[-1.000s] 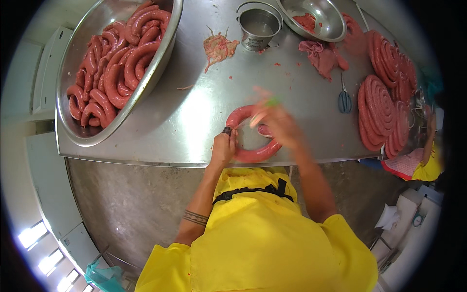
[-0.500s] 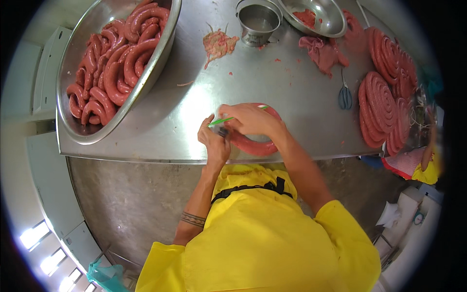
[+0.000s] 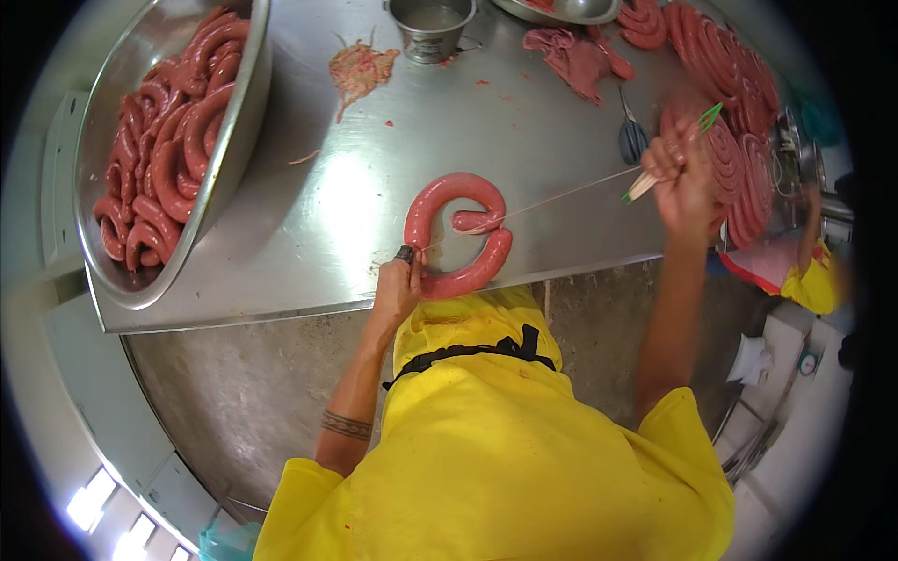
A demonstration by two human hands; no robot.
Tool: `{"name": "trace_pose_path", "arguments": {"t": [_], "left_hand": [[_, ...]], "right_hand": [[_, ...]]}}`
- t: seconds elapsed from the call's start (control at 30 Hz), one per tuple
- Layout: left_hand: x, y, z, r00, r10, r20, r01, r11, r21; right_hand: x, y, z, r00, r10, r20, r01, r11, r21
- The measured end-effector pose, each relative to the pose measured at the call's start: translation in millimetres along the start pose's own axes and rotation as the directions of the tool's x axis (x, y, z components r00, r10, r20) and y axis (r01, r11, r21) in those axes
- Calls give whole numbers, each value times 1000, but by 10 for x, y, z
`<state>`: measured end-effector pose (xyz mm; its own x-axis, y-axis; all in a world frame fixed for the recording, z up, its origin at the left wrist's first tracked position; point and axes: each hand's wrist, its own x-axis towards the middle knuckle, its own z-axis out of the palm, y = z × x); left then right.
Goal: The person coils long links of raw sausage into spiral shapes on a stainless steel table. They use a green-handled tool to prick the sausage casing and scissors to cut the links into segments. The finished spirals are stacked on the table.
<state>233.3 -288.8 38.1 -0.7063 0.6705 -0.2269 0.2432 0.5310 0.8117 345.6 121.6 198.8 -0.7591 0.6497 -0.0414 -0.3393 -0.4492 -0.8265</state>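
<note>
A curled pink sausage lies near the front edge of the steel table. My left hand pinches its end, a dark ring on one finger. My right hand is raised to the right, gripping a green-tipped tool and pulling a thin string taut from the sausage. The string runs from the sausage's tied end up to that hand.
A big steel bowl of sausages stands at the left. Rows of coiled sausages lie at the right, with scissors, meat scraps, a small metal cup and a smear of mince behind.
My right hand has left the sausage and swung up and to the right, drawing the string tight. My left hand stays at the sausage's end.
</note>
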Motion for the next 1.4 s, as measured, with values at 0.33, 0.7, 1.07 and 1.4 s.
{"name": "trace_pose_path", "arguments": {"t": [0.33, 0.7, 1.07, 1.4], "left_hand": [[-1, 923, 1167, 668, -357, 653, 680, -63, -730], [738, 1505, 1660, 891, 149, 429, -343, 841, 418], [1217, 1598, 2358, 535, -126, 835, 814, 343, -470], [1158, 1701, 2304, 924, 360, 126, -346, 930, -121]], "right_hand": [[-861, 914, -668, 918, 261, -300, -393, 705, -591], [-679, -1330, -1394, 980, -102, -169, 54, 963, -265], [-2975, -154, -2377, 505, 646, -572, -705, 691, 157], [-834, 350, -1492, 969, 193, 153, 81, 337, -938]]}}
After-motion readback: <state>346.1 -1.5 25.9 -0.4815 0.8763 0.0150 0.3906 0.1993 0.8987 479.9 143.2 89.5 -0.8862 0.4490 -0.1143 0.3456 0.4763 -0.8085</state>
